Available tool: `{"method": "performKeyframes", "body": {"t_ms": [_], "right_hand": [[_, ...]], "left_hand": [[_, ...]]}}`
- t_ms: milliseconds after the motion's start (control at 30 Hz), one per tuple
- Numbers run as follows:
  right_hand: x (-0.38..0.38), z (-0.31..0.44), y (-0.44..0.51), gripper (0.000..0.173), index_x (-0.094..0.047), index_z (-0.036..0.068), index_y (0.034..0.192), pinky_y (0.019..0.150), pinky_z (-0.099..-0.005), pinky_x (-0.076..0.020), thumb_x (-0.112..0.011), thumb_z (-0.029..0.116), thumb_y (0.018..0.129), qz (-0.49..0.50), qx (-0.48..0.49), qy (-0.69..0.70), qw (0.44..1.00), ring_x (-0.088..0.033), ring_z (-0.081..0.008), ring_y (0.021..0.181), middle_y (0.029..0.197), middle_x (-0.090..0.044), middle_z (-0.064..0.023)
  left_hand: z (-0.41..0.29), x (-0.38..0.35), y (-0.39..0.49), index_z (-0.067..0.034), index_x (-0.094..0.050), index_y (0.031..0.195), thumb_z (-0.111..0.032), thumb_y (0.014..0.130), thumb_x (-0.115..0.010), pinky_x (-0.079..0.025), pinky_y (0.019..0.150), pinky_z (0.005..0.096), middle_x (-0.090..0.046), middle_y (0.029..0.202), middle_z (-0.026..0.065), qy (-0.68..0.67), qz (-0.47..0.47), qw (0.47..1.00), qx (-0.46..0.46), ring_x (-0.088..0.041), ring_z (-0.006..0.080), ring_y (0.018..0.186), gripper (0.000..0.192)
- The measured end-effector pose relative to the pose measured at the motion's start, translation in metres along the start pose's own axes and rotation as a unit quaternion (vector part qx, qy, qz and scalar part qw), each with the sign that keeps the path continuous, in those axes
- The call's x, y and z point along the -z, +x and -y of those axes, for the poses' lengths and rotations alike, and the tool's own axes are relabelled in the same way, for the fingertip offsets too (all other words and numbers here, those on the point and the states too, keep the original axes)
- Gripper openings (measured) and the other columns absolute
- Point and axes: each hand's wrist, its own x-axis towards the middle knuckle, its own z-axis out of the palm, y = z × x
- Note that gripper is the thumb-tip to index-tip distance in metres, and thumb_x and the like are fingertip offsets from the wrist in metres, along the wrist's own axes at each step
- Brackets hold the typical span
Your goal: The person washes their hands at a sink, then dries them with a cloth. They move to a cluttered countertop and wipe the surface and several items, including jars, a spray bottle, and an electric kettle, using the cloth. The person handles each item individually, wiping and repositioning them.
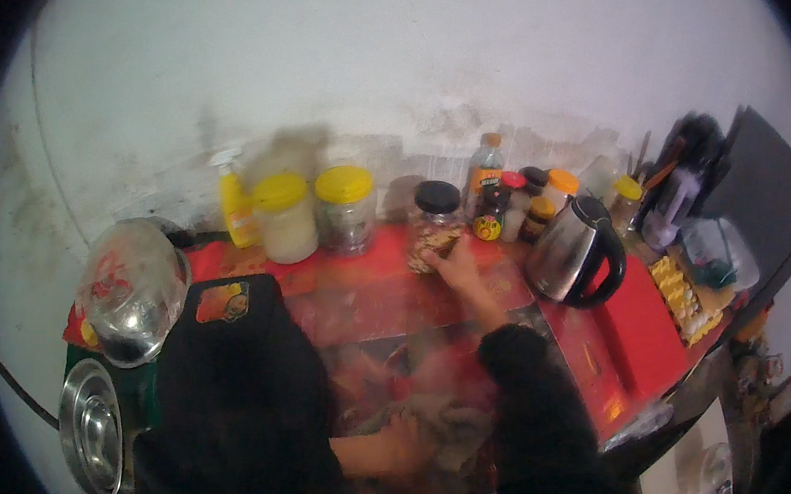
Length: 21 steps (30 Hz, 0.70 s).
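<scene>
My right hand (454, 265) grips the lower side of a clear jar (433, 233) with a black lid, which stands near the wall end of the red-covered table. Pale brown pieces show inside the jar. Lower in the view, my left hand (394, 448) is on a crumpled greyish cloth (455, 427) on the tabletop. Motion blurs this hand and the cloth, and its fingers are hard to make out. Both forearms wear dark sleeves.
Left of the jar stand two yellow-lidded jars (346, 212) and a yellow spray bottle (235, 207). Sauce bottles (485, 170) and a steel kettle (567, 254) stand right. A black panel (238, 371), steel bowl (137, 323) and egg tray (682, 301) are also about.
</scene>
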Motion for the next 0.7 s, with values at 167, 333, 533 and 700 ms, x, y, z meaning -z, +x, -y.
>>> {"method": "performKeyframes", "body": {"t_ms": [167,333,533,700], "right_hand": [[-0.053,-0.052,0.054,0.064,-0.033,-0.001,0.143,0.108,-0.0371,-0.0408,-0.065,0.002,0.087,0.014,-0.014,0.056,0.998,-0.050,-0.0247,0.128,0.139,-0.051,-0.0142],[-0.046,-0.057,0.062,0.061,-0.039,0.003,0.143,0.108,-0.0398,-0.0406,-0.062,0.003,0.087,0.032,0.086,0.151,0.984,-0.049,-0.0263,0.131,0.139,-0.052,-0.0142],[0.062,-0.031,0.086,0.058,-0.049,0.006,0.131,0.097,-0.0491,-0.0453,-0.070,0.027,0.082,-0.271,0.098,-0.529,0.798,-0.051,-0.0367,0.123,0.130,-0.055,-0.0161],[0.094,-0.019,0.096,0.077,-0.048,0.007,0.129,0.093,-0.0536,-0.0461,-0.077,0.052,0.074,-0.199,-0.047,-0.511,0.835,-0.052,-0.0367,0.120,0.128,-0.053,-0.0156]], "left_hand": [[0.003,-0.005,0.003,-0.010,-0.031,0.152,-0.050,0.079,-0.072,-0.040,0.103,0.0623,-0.025,0.149,0.0410,-0.018,-0.007,1.000,-0.007,-0.037,0.0630,0.129,0.093],[0.003,-0.006,0.008,-0.009,-0.033,0.152,-0.050,0.077,-0.074,-0.041,0.103,0.0618,-0.024,0.149,0.0417,-0.027,0.004,0.999,-0.019,-0.037,0.0644,0.128,0.095],[-0.006,-0.001,0.010,-0.011,-0.033,0.151,-0.052,0.078,-0.074,-0.038,0.106,0.0634,-0.015,0.152,0.0424,-0.060,0.048,0.997,0.014,-0.028,0.0676,0.132,0.094],[-0.012,-0.003,0.004,-0.010,-0.045,0.145,-0.043,0.081,-0.073,-0.044,0.103,0.0551,-0.035,0.148,0.0359,-0.033,-0.027,0.998,0.034,-0.043,0.0551,0.130,0.078]]}}
